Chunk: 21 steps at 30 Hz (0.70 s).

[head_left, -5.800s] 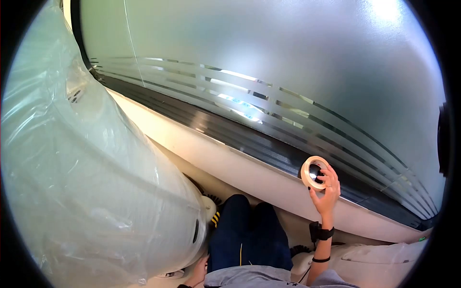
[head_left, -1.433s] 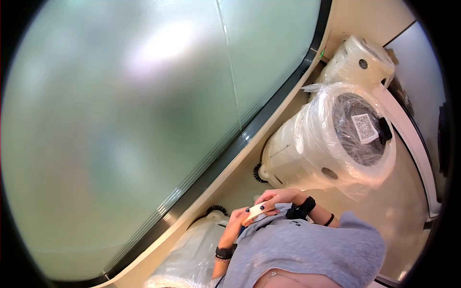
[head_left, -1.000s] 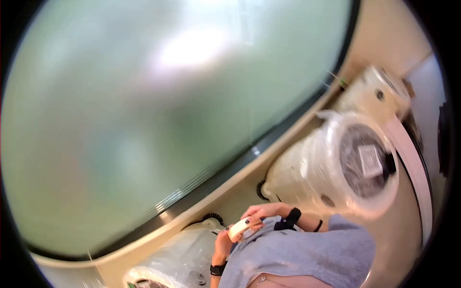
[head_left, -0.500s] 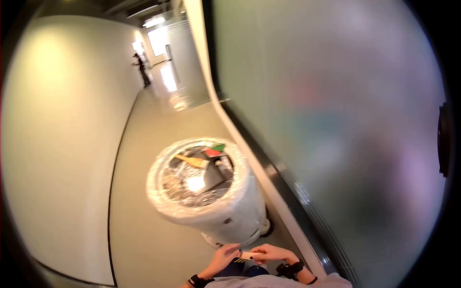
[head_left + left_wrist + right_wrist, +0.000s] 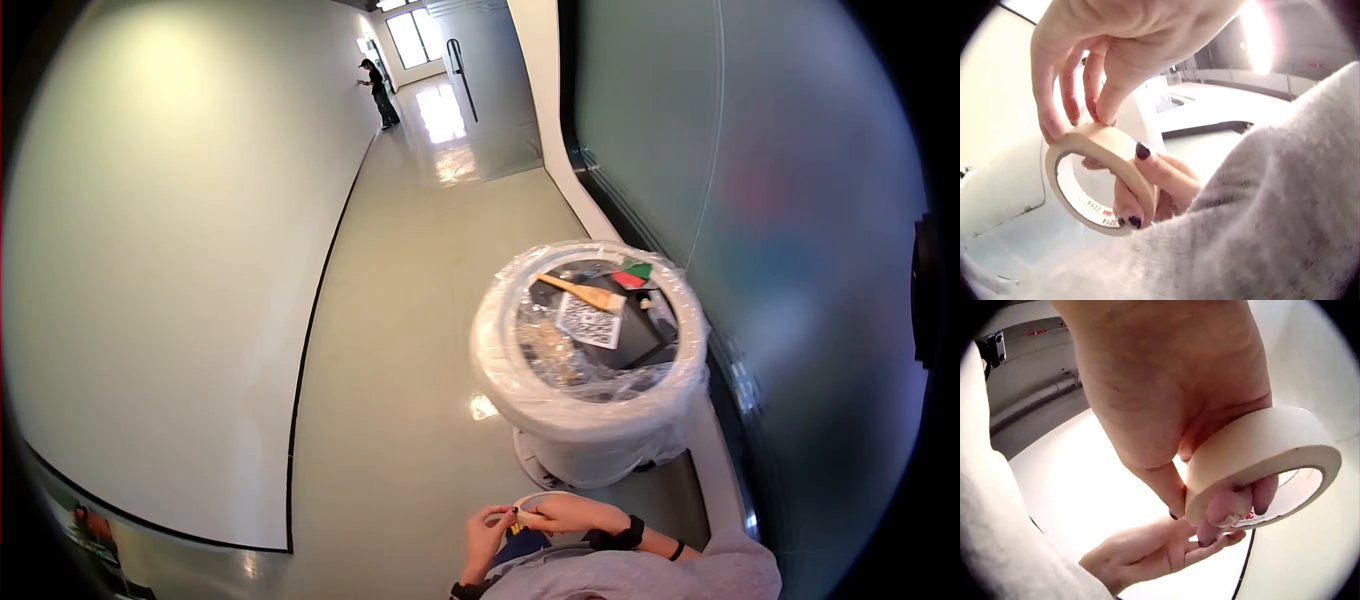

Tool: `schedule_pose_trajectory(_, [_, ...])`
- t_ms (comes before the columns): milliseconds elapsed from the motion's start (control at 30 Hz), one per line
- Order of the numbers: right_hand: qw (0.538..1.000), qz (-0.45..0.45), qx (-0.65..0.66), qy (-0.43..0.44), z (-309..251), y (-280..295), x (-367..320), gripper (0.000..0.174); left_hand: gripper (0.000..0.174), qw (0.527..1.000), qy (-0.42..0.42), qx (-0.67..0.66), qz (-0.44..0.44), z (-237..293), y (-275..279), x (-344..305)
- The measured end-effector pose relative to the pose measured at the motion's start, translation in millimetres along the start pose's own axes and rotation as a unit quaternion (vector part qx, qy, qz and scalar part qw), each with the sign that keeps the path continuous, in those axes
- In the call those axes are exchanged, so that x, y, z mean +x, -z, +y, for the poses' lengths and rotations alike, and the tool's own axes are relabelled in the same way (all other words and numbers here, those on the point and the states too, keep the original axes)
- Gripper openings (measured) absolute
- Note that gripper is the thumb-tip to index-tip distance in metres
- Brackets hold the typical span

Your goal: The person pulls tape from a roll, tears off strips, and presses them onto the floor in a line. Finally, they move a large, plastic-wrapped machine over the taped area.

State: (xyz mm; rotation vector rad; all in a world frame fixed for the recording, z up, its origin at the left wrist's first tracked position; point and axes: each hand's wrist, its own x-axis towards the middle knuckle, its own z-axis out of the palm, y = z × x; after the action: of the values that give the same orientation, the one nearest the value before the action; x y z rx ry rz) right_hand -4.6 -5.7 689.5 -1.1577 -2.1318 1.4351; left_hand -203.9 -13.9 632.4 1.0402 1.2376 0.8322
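Observation:
A roll of masking tape, cream-coloured with small print inside its white core, is held in front of the body. My right hand grips it, fingers through the core and thumb on the outer face. Dark-nailed right fingers also show on the roll in the left wrist view. My left hand is at the roll's other side in the head view. Its fingertips touch the outer tape surface, with the thumb bent toward the fingers and nothing gripped. The roll's open ring faces the right wrist camera.
A plastic-wrapped white round robot stands just ahead, carrying a wooden-handled brush and a printed code sheet. Frosted glass runs along the right, a white wall along the left. A person stands far down the corridor.
At first only my right hand held the tape roll; now my left fingers touch it too. The view has swung from the frosted glass to the corridor, with the wrapped robot now farther right.

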Motion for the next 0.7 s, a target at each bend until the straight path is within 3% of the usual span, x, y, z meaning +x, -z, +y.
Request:
schedule_pose_trajectory(67, [0.999, -0.011, -0.034, -0.029, 8.2, -25.8, 45.4, 0.033, 0.022, 0.999, 0.019, -0.036, 0.013, -0.6, 40.8, 8.7])
schedule_pose_trajectory(133, [0.992, 0.055, -0.053, 0.098, 17.3, -52.2, 87.8, 0.032, 0.024, 0.998, 0.005, -0.062, 0.026, -4.1, 82.5, 15.9])
schedule_pose_trajectory(267, [0.997, -0.008, -0.055, 0.055, -18.7, -58.8, 145.6, 0.03, 0.022, 0.998, 0.006, -0.03, 0.062, 6.3, 140.9, 36.1])
schedule_pose_trajectory(400, [1.0, -0.014, -0.016, 0.015, -27.1, -61.8, 181.4, 0.033, 0.021, 0.999, 0.038, -0.025, 0.027, 3.9, 178.6, 60.8])
schedule_pose_trajectory(467, [0.997, 0.046, -0.027, 0.046, -22.2, -64.1, 192.3, 0.03, 0.023, 0.997, 0.054, -0.059, 0.013, -6.8, 188.6, 79.5])
schedule_pose_trajectory(533, [0.999, -0.043, 0.008, -0.024, -18.0, -60.3, 206.3, 0.03, 0.022, 0.997, 0.055, -0.04, -0.025, -9.0, 194.6, 95.2])
schedule_pose_trajectory(700, [0.988, -0.054, 0.12, -0.086, -18.1, -48.9, 238.2, 0.038, 0.027, 0.992, 0.087, -0.056, -0.079, -18.0, 225.7, 127.6])
